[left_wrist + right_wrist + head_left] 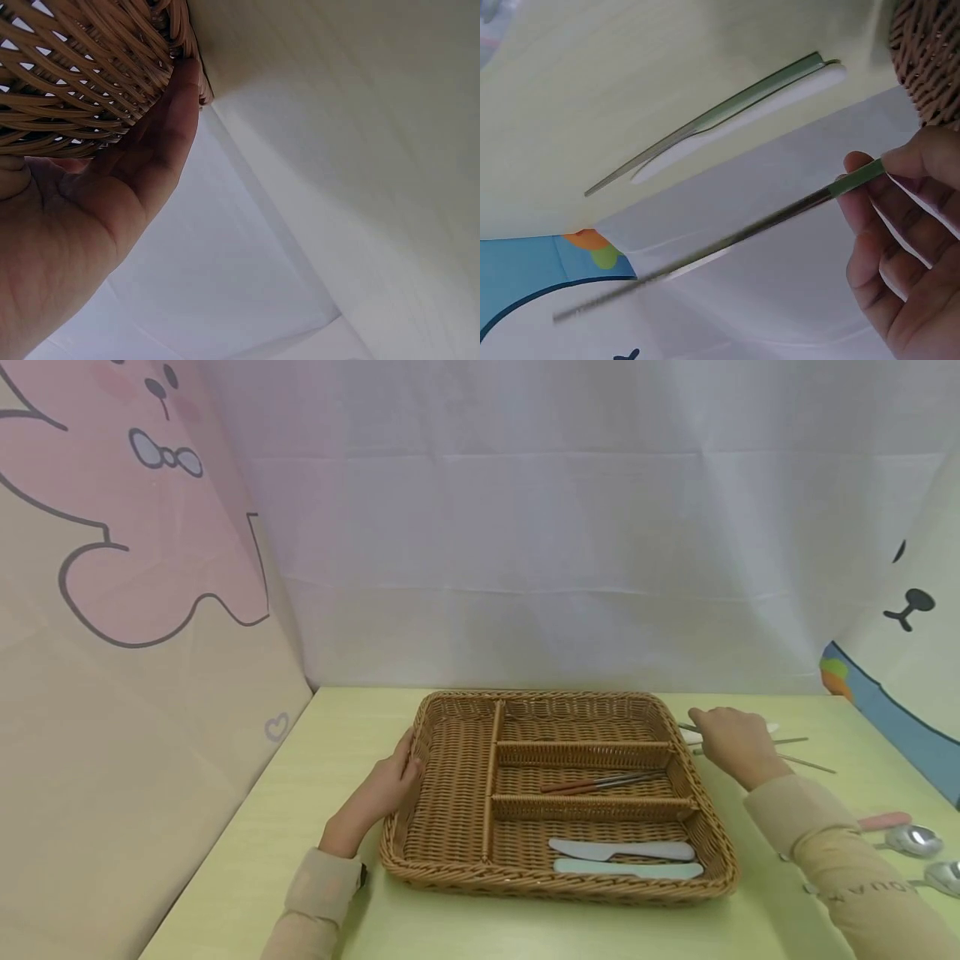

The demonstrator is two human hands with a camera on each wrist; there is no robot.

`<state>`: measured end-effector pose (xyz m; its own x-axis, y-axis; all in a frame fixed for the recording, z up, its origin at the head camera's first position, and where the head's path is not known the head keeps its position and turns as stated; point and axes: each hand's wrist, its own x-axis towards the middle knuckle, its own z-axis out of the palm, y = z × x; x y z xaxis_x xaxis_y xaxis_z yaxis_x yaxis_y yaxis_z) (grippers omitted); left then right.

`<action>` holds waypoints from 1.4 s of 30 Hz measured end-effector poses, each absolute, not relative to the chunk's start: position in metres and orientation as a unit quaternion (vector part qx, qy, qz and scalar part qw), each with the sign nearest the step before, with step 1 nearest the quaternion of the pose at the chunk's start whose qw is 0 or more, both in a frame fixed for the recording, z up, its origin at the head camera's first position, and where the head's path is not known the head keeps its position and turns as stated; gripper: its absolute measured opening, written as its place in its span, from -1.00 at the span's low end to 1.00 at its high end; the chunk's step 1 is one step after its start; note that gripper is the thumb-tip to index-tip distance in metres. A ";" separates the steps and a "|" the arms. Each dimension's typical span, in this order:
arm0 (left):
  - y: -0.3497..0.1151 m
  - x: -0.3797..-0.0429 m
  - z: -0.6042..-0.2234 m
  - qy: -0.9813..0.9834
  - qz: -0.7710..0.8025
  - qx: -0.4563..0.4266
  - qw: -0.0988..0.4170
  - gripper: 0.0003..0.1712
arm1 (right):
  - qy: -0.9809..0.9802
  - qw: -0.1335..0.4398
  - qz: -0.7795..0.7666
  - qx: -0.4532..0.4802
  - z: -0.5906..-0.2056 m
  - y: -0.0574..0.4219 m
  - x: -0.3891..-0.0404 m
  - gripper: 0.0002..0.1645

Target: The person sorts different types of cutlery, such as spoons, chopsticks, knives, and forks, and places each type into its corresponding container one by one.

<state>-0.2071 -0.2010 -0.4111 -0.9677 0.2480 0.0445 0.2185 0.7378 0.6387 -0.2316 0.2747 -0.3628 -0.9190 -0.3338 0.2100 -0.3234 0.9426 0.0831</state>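
A brown wicker basket (493,777) with dividers stands on the table. My left hand (392,781) holds its left side, fingers (176,120) along the woven wall. Beyond the basket's right side, my right hand (733,745) pinches a chopstick (742,234) by its green end, the metal shaft sticking out. Another green-handled chopstick (761,91) lies on the table beside a white knife (742,118). In the basket, red-brown-handled chopsticks (600,783) lie in the middle right compartment; a pale grey knife (645,851) and a mint-green knife (630,868) lie in the front one.
To the right, metal spoons (913,841) and a pink handle (885,821) lie on the table near the right sleeve (847,868). A pale curtain (525,527) hangs behind the table (270,827), with patterned cloths at both sides.
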 end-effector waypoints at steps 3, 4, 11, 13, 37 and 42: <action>-0.201 -0.208 -0.412 0.932 0.340 0.126 0.021 -0.32 | -0.979 0.112 -0.036 0.164 -0.358 0.269 -0.230 -0.86; -0.201 -0.208 -0.412 0.932 0.339 0.127 0.019 -0.32 | -0.979 0.113 -0.041 0.163 -0.357 0.268 -0.230 -0.87; -0.202 -0.208 -0.412 0.932 0.337 0.130 0.018 -0.33 | -0.980 0.116 -0.041 0.155 -0.351 0.265 -0.228 -0.91; -0.202 -0.208 -0.412 0.932 0.336 0.132 0.015 -0.33 | -0.979 0.120 -0.040 0.157 -0.349 0.263 -0.228 -0.89; -0.201 -0.206 -0.411 0.933 0.337 0.118 0.031 -0.32 | -0.948 0.202 -0.080 0.232 -0.344 0.192 -0.212 -0.79; -0.201 -0.206 -0.411 0.934 0.336 0.119 0.030 -0.32 | -0.941 0.203 -0.101 0.249 -0.340 0.174 -0.204 -0.69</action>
<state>-0.2065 -0.2013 -0.4110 -0.9700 0.2422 0.0232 0.2014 0.7460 0.6348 -0.2043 0.1741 -0.3405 -0.7930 -0.5105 0.3327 -0.4285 0.8554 0.2911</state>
